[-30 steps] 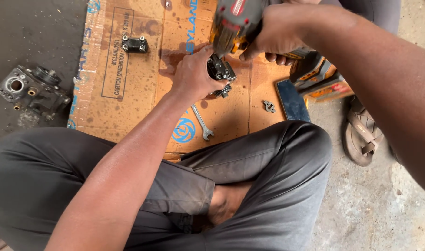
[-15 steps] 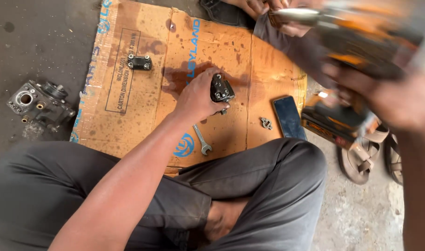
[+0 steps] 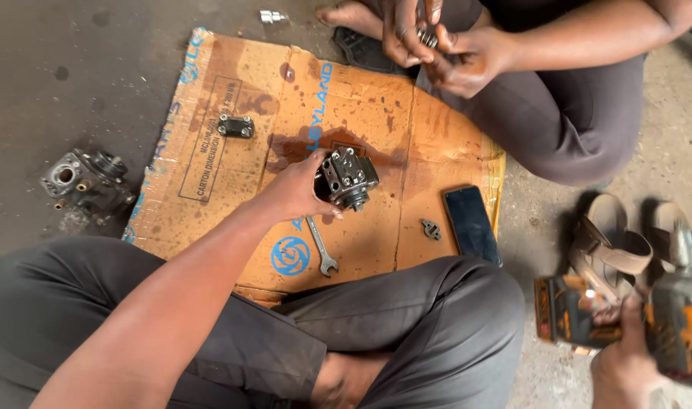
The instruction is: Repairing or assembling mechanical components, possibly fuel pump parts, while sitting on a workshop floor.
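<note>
A person sits cross-legged on the floor, one hand on a metal part, the other on a power tool.

The left hand (image 3: 297,189) is curled around the dark metal pump part (image 3: 347,179) and holds it upright on the stained cardboard (image 3: 361,113), near the middle of the sheet. The right hand (image 3: 626,356) is closed on the grip of the orange and black power drill (image 3: 634,322), low at the right, above the concrete floor (image 3: 58,60). Just under the part lies a small wrench (image 3: 321,246); a dark phone (image 3: 471,223) and a small bracket (image 3: 431,229) lie to its right. Another person's hands (image 3: 437,38) work on a small piece opposite. A second metal housing (image 3: 85,180) sits off the cardboard, on the left.
</note>
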